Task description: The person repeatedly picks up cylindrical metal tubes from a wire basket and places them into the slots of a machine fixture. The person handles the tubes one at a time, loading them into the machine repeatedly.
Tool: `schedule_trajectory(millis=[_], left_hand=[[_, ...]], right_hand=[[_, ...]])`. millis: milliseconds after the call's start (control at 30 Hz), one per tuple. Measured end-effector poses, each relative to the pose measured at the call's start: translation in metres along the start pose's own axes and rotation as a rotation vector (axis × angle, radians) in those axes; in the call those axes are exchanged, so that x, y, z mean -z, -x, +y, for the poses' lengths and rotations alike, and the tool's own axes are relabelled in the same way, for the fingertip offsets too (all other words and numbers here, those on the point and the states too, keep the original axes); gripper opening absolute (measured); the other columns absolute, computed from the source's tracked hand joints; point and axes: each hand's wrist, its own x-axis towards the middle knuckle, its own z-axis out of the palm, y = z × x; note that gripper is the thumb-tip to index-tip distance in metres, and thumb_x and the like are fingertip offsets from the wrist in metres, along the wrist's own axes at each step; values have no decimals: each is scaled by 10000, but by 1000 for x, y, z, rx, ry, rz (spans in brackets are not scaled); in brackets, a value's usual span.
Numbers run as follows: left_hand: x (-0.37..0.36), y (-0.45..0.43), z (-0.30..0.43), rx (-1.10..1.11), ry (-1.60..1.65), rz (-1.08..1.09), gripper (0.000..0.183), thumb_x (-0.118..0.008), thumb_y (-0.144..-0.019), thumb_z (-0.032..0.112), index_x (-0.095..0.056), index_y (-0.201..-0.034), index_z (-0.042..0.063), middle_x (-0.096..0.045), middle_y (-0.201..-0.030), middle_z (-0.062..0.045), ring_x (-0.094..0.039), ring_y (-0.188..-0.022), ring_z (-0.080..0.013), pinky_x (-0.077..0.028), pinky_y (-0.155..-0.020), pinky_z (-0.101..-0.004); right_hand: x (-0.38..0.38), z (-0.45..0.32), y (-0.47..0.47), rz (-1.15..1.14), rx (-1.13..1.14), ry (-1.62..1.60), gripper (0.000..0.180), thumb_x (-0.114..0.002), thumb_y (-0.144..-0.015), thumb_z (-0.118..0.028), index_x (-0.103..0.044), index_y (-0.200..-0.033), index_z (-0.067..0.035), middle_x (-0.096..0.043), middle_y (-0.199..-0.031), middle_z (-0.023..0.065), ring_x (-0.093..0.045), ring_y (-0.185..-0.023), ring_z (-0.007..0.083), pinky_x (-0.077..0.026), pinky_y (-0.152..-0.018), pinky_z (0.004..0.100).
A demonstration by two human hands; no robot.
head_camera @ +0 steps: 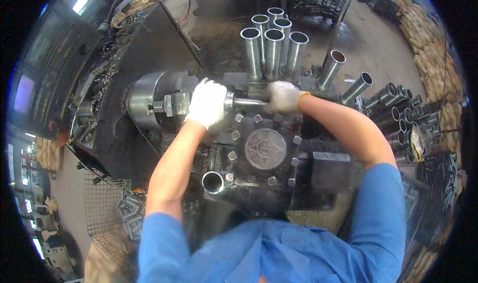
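My left hand (207, 103), in a white work glove, is wrapped around a metal workpiece just right of the jaws (177, 103) of a lathe chuck (145, 100). The glove hides most of that piece; a ringed metal collar (229, 100) shows at its right side. From the collar a bright steel rod (249, 102) runs right to my gloved right hand (283, 97), which grips its far end. Below both hands sits a square tool post (265, 148) with a round embossed cap and several square-headed bolts. A short steel tube (213, 182) stands at the tool post's near left corner.
Several steel tubes (273, 51) stand upright behind my right hand, with two leaning tubes (331, 70) (356, 88) farther right. More tubes (396, 115) are stacked at the right, where a glove (416, 143) lies. A control panel (41, 85) rises at left; a wire basket (101, 204) is below it.
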Motion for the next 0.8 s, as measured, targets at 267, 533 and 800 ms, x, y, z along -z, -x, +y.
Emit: schedule_trajectory(millis=[267, 533, 800], left_hand=[[5, 2, 5, -51, -29, 125, 178, -707, -836, 256, -762, -880, 92, -765, -954, -159, -709, -981, -333, -506, -1043, -468], [11, 0, 15, -7, 13, 68, 380, -832, -738, 200, -724, -1076, 65, -730, -1139, -170, -673, -1151, -339, -456, -1122, -490], [70, 98, -60, 512, -135, 70, 1122, -966, -655, 244, -390, -1594, 30, -449, -1622, -228, -378, -1542, -393, -251, -1289, -563]], right_hand=[[29, 30, 48, -60, -84, -248, 428, -810, -747, -361, -792, -978, 0, -772, -838, 191, -748, -781, 276, -565, -702, 445], [24, 129, 206, -391, -625, 765, 242, -750, -831, -246, -832, -993, -86, -813, -1019, 139, -793, -953, 305, -631, -781, 421], [-13, 112, 235, -576, -608, 902, 239, -715, -905, -215, -841, -1080, -111, -820, -1052, 97, -794, -976, 310, -624, -794, 444]])
